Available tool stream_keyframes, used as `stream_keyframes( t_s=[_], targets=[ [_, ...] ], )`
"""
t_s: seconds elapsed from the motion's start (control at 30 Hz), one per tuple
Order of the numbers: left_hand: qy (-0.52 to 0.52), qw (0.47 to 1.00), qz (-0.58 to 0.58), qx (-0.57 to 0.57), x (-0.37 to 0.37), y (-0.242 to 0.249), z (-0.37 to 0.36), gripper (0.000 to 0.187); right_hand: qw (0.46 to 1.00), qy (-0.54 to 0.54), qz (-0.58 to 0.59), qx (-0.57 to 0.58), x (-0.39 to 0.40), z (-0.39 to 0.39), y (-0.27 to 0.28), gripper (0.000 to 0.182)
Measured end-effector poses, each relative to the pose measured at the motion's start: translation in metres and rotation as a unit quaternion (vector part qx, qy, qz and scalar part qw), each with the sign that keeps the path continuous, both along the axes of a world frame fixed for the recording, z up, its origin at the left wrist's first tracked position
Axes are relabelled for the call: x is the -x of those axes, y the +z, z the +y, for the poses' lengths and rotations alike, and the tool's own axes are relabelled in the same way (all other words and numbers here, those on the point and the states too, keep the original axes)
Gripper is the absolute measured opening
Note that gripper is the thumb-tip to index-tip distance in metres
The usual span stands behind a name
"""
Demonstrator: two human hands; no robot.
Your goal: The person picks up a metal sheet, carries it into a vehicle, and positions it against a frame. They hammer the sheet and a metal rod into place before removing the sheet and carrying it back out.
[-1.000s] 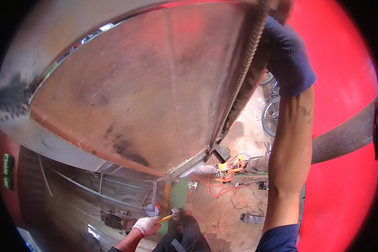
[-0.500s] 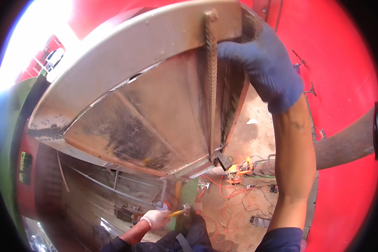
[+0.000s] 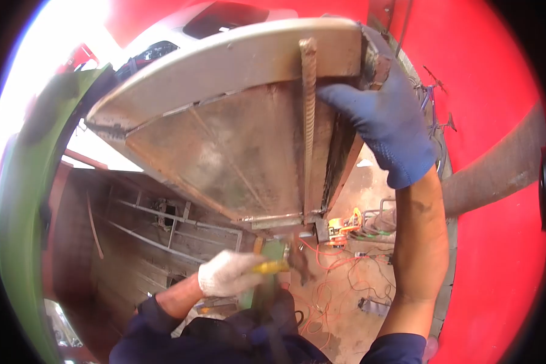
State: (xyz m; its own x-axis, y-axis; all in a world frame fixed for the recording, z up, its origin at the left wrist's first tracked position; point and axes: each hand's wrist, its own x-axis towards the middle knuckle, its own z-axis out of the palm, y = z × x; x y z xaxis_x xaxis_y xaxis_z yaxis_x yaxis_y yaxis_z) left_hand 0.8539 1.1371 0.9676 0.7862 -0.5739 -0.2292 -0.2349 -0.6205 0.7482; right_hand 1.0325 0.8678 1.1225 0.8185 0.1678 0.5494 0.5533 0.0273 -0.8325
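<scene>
A large fan-shaped metal piece with a curved rim fills the upper middle. A ribbed steel bar runs up its face near the right side. My right hand, in a blue glove, grips the piece's upper right edge, thumb in front and the other fingers hidden behind. Lower down, my left hand, in a white glove, is closed around the yellow handle of a hammer. The hammer head is smeared by motion, below the piece's bottom edge and apart from it.
Orange cables lie on the floor beside an orange machine. A metal frame is below left. A green panel stands at the left, a red surface at the right. A thick pipe juts in from the right.
My left hand has come up with the hammer, nearer the metal piece. The piece appears lower and farther right in view, with my right hand still on its edge.
</scene>
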Motion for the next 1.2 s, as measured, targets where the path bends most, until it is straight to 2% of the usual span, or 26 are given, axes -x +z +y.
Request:
stream_keyframes(
  t_s=[0.07,0.13,0.2,0.27,0.3,0.33,0.4,0.43,0.47,0.5,0.53,0.57,0.6,0.67,0.7,0.8,0.87,0.9,0.93,0.97,1.0,1.03,1.07,1.1,1.13,1.2],
  targets=[
    [0.025,0.961,-0.212,0.176,-0.017,0.028,-0.017,0.032,0.999,-0.025,0.007,0.033,0.011,-0.003,-0.002,0.048],
    [0.082,0.951,-0.248,0.164,-0.040,0.064,-0.028,0.029,0.996,-0.047,0.009,0.069,0.008,0.002,-0.005,0.041],
    [0.109,0.899,-0.369,0.209,-0.059,0.052,-0.030,0.035,0.987,-0.119,-0.030,0.104,0.012,0.004,-0.013,0.041],
    [0.125,0.899,-0.361,0.213,-0.079,0.051,-0.041,0.028,0.989,-0.115,-0.034,0.090,0.012,0.006,-0.020,0.040],
    [0.142,0.900,-0.353,0.215,-0.082,0.050,-0.046,0.039,0.990,-0.111,-0.037,0.076,0.014,0.008,-0.023,0.040],
    [0.144,0.900,-0.352,0.213,-0.079,0.049,-0.051,0.039,0.991,-0.109,-0.035,0.075,0.017,0.009,-0.023,0.040],
    [0.166,0.915,-0.276,0.245,-0.076,0.053,-0.061,0.025,0.975,-0.163,-0.069,0.136,0.025,0.010,-0.021,0.029],
    [0.184,0.938,-0.173,0.238,-0.068,0.061,-0.060,0.027,0.981,-0.169,-0.034,0.090,0.028,0.015,-0.021,0.030],
    [0.184,0.938,-0.174,0.236,-0.066,0.055,-0.057,0.027,0.981,-0.169,-0.035,0.088,0.030,0.015,-0.022,0.030],
    [0.121,0.904,-0.327,0.249,-0.068,0.043,-0.053,0.026,0.977,-0.182,-0.032,0.104,0.032,0.015,-0.022,0.032],
    [0.051,0.843,-0.470,0.257,-0.071,0.035,-0.052,0.025,0.973,-0.198,-0.030,0.119,0.032,0.014,-0.022,0.033],
    [0.074,0.870,-0.392,0.290,-0.071,0.031,-0.054,0.024,0.972,-0.202,-0.030,0.118,0.034,0.013,-0.022,0.033],
    [0.071,0.870,-0.391,0.291,-0.076,0.027,-0.053,0.024,0.967,-0.218,-0.055,0.120,0.035,0.014,-0.021,0.035],
    [0.153,0.917,-0.283,0.235,-0.088,0.024,-0.048,0.061,0.963,-0.231,-0.072,0.122,0.037,0.017,-0.023,0.037],
    [0.200,0.889,-0.179,0.371,-0.073,0.037,-0.069,0.062,0.965,-0.228,-0.053,0.121,0.035,0.016,-0.021,0.037],
    [0.117,0.881,-0.183,0.420,-0.062,0.016,-0.053,0.056,0.966,-0.226,-0.053,0.110,0.040,0.021,-0.022,0.038],
    [0.112,0.903,-0.111,0.400,-0.061,0.005,-0.039,0.057,0.963,-0.240,-0.071,0.099,0.039,0.016,-0.022,0.039],
    [0.108,0.905,-0.111,0.397,-0.068,0.006,-0.044,0.057,0.948,-0.255,-0.113,0.151,0.036,0.014,-0.023,0.039],
    [0.113,0.905,-0.200,0.357,-0.080,0.009,-0.054,0.054,0.931,-0.266,-0.151,0.202,0.038,0.013,-0.025,0.040],
    [0.117,0.897,-0.290,0.313,-0.084,0.012,-0.061,0.053,0.932,-0.266,-0.149,0.196,0.044,0.014,-0.025,0.040],
    [0.110,0.897,-0.298,0.308,-0.078,0.021,-0.069,0.053,0.977,-0.158,-0.094,0.108,0.055,0.016,-0.017,0.042],
    [0.146,0.887,-0.166,0.405,-0.067,0.033,-0.080,0.048,0.998,-0.051,-0.042,0.017,0.063,0.015,-0.010,0.048],
    [0.186,0.854,-0.024,0.485,-0.056,0.036,-0.085,0.045,0.998,-0.053,-0.045,0.007,0.069,0.015,-0.011,0.048],
    [0.156,0.874,-0.080,0.453,-0.057,0.026,-0.079,0.056,0.994,-0.079,-0.075,0.018,0.072,0.017,-0.012,0.046],
    [0.155,0.878,-0.095,0.442,-0.058,0.019,-0.076,0.056,0.988,-0.104,-0.108,0.025,0.073,0.017,-0.013,0.043],
    [0.139,0.858,-0.074,0.488,-0.053,0.009,-0.069,0.059,0.987,-0.127,-0.092,0.029,0.078,0.011,-0.015,0.042]
  ],
)
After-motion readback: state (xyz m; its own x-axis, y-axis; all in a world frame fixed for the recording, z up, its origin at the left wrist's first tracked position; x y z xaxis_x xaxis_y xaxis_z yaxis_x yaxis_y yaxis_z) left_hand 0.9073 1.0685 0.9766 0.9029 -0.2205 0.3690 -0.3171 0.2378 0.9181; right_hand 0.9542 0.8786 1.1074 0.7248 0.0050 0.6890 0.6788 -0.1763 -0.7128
